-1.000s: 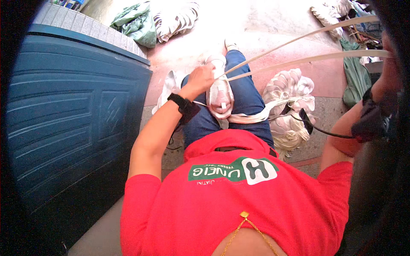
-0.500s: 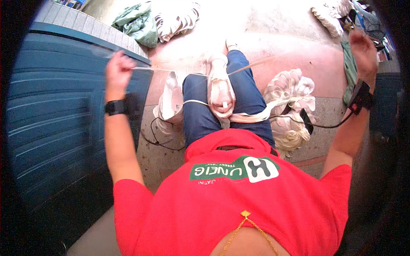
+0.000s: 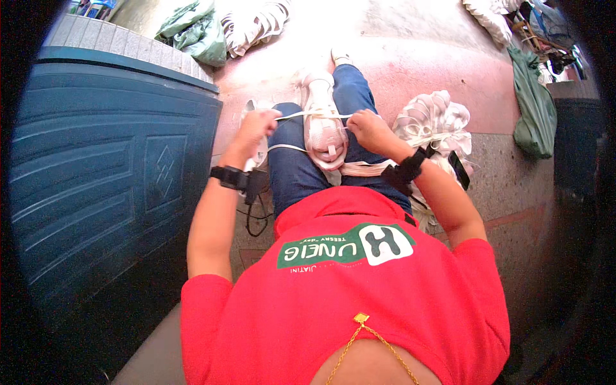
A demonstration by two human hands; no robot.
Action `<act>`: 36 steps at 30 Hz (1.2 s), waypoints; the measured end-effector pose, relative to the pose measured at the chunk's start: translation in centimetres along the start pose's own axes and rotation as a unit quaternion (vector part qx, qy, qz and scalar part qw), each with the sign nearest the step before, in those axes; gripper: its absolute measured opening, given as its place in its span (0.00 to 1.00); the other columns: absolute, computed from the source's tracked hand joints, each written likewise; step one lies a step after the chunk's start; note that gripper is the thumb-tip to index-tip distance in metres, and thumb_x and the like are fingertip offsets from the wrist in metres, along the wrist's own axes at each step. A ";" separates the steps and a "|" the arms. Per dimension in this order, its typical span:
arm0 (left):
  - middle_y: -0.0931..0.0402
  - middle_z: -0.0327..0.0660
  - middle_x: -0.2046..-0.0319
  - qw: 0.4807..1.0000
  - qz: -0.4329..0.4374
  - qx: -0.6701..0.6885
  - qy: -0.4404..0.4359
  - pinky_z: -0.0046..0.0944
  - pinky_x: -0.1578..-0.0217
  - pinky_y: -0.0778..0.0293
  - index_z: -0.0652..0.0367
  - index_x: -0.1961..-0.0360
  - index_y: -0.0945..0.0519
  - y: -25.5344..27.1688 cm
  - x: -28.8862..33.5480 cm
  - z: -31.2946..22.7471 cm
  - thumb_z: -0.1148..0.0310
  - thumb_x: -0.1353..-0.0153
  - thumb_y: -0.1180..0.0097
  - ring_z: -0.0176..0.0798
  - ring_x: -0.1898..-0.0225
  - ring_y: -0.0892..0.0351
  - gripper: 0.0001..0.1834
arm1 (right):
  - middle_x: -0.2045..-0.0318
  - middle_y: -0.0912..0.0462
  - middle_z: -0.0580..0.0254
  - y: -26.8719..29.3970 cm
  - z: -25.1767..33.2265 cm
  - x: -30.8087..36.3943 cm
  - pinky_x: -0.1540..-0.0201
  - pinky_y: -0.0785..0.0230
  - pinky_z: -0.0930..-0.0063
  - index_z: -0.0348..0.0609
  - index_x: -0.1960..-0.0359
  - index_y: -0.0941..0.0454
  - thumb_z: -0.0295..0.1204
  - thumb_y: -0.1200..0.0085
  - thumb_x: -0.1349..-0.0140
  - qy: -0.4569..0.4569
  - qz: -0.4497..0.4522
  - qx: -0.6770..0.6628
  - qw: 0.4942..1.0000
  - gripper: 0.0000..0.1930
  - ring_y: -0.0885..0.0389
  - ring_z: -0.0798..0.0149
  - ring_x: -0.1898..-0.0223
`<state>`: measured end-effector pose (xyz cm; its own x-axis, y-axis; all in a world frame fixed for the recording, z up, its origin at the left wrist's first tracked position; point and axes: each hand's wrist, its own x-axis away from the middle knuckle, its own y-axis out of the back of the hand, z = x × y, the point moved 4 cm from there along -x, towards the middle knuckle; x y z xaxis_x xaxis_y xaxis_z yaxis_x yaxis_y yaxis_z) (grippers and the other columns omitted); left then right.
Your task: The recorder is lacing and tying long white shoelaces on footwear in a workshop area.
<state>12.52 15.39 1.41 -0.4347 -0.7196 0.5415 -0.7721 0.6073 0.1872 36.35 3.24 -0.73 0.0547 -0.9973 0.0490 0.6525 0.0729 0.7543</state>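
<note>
Between my thighs rests a white shoe [image 3: 325, 142], toe toward me, its pinkish-white mesh and a small pull tab showing. A thin cream shoelace [image 3: 292, 115] stretches across it from side to side. Just left of the shoe, my left hand [image 3: 257, 127] is closed on one end of the lace. My right hand [image 3: 372, 131] pinches the other end close to the shoe's right side. Another strand of lace [image 3: 287, 147] runs lower, over my left thigh. Part of a second white shoe [image 3: 262, 153] shows behind my left wrist.
Bundled white shoe uppers [image 3: 431, 120] lie right of my leg, with a dark phone-like object [image 3: 459, 168] beside them. A blue panelled door [image 3: 96, 160] stands at left. Green sacks [image 3: 532, 106] and another white bundle [image 3: 256, 25] lie farther off. Black cable [image 3: 258, 221] hangs near my left thigh.
Both hands have come in from far out at the sides to close beside the shoe. The lace between them now spans a much shorter stretch, lying across the shoe.
</note>
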 end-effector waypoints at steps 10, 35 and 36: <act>0.25 0.40 0.80 0.983 -0.045 -0.159 -0.074 0.29 0.76 0.31 0.65 0.73 0.24 -5.4 0.1 0.9 0.70 0.49 0.48 0.30 0.79 0.27 0.08 | 0.58 0.29 0.59 -0.2 1.1 -1.1 0.56 0.42 0.57 0.39 0.77 0.24 0.27 0.55 0.54 0.003 -0.149 0.129 0.980 0.07 0.34 0.55 0.54; 0.27 0.41 0.77 0.761 -0.206 -0.544 -0.287 0.46 0.69 0.36 0.56 0.82 0.25 -8.3 1.5 -2.9 0.60 0.54 0.45 0.46 0.66 0.30 0.11 | 0.75 0.27 0.62 -0.2 2.3 -1.4 0.66 0.43 0.63 0.49 0.81 0.25 0.34 0.53 0.51 0.018 -0.114 0.235 0.965 0.07 0.30 0.59 0.66; 0.27 0.41 0.77 0.752 -0.220 -0.552 -0.286 0.46 0.69 0.36 0.56 0.81 0.24 -8.6 2.1 -3.0 0.59 0.55 0.44 0.47 0.66 0.31 0.11 | 0.76 0.27 0.62 -0.1 2.6 -1.1 0.66 0.43 0.64 0.48 0.81 0.24 0.37 0.52 0.50 0.012 -0.126 0.240 0.962 0.09 0.30 0.60 0.66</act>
<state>19.60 9.66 3.42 -0.6224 -0.7674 -0.1541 -0.1822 -0.0494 0.9820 34.26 4.34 0.89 -0.0386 -0.9819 -0.1853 0.2228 -0.1893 0.9563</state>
